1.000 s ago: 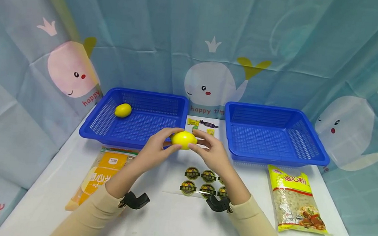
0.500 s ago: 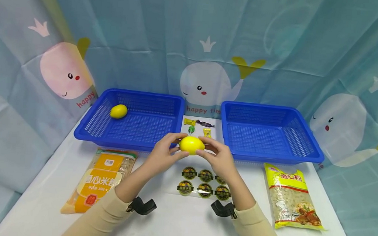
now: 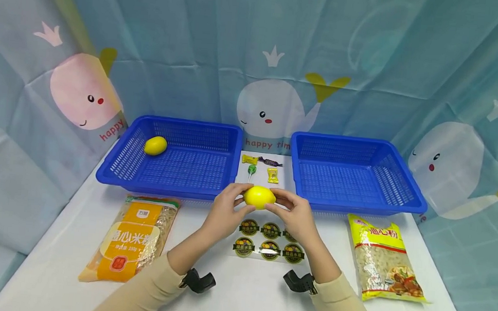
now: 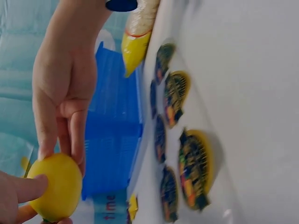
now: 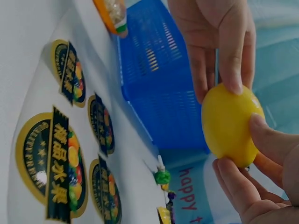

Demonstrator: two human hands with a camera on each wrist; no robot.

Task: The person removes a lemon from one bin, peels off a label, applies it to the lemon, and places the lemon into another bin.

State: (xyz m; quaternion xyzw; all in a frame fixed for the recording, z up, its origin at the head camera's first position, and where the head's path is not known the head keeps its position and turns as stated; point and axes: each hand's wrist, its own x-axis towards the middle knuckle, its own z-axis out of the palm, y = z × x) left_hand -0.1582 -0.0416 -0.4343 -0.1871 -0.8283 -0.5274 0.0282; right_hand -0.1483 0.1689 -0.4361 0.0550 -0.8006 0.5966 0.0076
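Note:
Both hands hold one yellow lemon (image 3: 259,197) between them, raised over the table near its middle. My left hand (image 3: 226,211) pinches its left end with thumb and fingers; my right hand (image 3: 295,217) pinches the right end the same way. In the right wrist view the lemon (image 5: 231,125) shows a small dark tip at one end. Below the hands lies a clear sheet of round black-and-gold stickers (image 3: 270,250), partly hidden by the right forearm. A second lemon (image 3: 155,145) sits inside the left blue basket (image 3: 171,188).
Another blue basket (image 3: 359,206) stands at the back right. Between the baskets lie a green lollipop (image 3: 252,169), two yellow-wrapped candies (image 3: 272,176) and a dark-wrapped candy (image 3: 270,162). An orange pasta bag (image 3: 130,239) lies at left, a yellow one (image 3: 385,261) at right.
Both hands have carried the lemon right and slightly nearer the person, away from the left basket. The lollipop and candies behind it have come into fuller view.

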